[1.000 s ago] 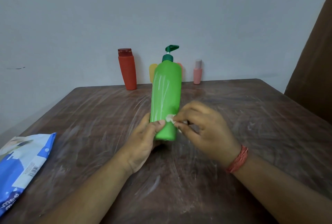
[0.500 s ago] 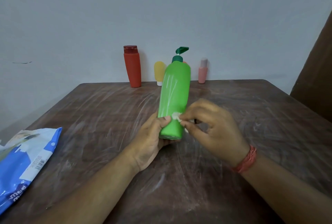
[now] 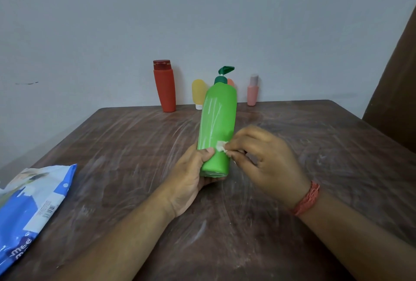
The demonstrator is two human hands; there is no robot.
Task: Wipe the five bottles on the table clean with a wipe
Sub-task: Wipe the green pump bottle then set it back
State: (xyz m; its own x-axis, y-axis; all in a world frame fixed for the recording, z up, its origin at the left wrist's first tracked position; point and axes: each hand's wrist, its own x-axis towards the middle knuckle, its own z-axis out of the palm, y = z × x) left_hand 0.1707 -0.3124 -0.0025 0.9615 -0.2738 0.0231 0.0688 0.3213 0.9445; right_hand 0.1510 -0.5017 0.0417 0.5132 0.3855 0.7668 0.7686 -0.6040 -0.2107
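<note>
**Green bottle: wipe contact at lower body**

Your left hand (image 3: pixel 191 181) grasps the base of the green pump bottle (image 3: pixel 217 127), held tilted above the table (image 3: pixel 135 145). Your right hand (image 3: pixel 265 159) pinches a small white scrap, apparently the wipe (image 3: pixel 221 146), against the bottle's lower side.

Head view, looking forward and down

One wide-angle camera (head-worn) looks across the desk (image 3: pixel 135 145) toward the wall (image 3: pixel 202 21) behind it, close above the desk's near edge.
</note>
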